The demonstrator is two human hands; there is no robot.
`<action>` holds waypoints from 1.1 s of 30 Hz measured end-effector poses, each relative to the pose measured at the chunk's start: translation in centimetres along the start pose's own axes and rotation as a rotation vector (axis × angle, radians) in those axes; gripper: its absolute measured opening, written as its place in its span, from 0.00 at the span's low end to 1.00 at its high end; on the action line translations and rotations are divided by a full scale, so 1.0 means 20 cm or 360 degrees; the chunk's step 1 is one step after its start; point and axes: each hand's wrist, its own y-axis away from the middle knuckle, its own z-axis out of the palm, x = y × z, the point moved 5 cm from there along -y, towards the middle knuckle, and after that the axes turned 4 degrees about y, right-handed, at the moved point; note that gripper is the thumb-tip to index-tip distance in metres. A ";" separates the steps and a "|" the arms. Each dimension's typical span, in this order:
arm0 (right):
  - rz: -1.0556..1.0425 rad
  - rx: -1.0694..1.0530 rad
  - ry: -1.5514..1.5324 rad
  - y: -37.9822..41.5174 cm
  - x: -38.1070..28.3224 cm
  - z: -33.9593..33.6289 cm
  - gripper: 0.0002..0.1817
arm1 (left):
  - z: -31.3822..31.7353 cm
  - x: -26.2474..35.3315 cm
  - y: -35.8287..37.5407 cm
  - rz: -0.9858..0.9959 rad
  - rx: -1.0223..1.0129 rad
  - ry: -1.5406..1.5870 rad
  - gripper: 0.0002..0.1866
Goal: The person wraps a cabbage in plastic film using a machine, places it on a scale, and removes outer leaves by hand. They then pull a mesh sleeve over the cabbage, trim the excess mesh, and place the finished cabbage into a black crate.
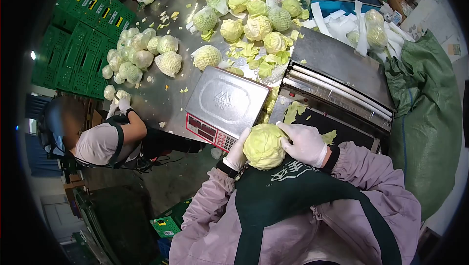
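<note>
The left hand [236,153] and the right hand [308,144], both wearing white gloves, are holding one pale green cabbage [264,147] between them. The left fingers are pressing along its left side, and the right fingers are gripping its upper right side, so neither hand is nearer. The cabbage is looking round like a ball, with no long side showing. It is sitting in the hands right in front of the dark green apron [293,179], and I cannot tell if it is touching the cloth. The flat scale [227,96] is lying ahead and a bit left, just beside the left hand. The metal machine [342,62] is standing ahead and to the right, on the right hand's side. More cabbages [257,27] and loose leaves [266,65] are lying farther away on the tabletop [166,99]. Off to the left, another person [105,143] is working by a pile of wrapped cabbages [139,57].
</note>
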 end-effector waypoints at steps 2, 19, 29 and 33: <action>0.0001 0.0111 -0.0091 -0.01 0.05 0.02 0.16 | -0.03 -0.01 0.00 -0.0007 -0.0024 0.0050 0.32; 0.0428 -0.0562 -0.1499 0.05 0.12 0.28 0.31 | -0.16 -0.07 0.11 0.0774 0.0065 0.0173 0.37; 0.0488 -0.0802 -0.1851 0.10 0.16 0.30 0.30 | -0.08 -0.07 0.19 0.0902 0.0004 0.0034 0.33; 0.0183 -0.0699 -0.1190 0.11 0.08 0.14 0.27 | -0.08 0.10 0.31 0.0553 -0.0155 -0.0739 0.26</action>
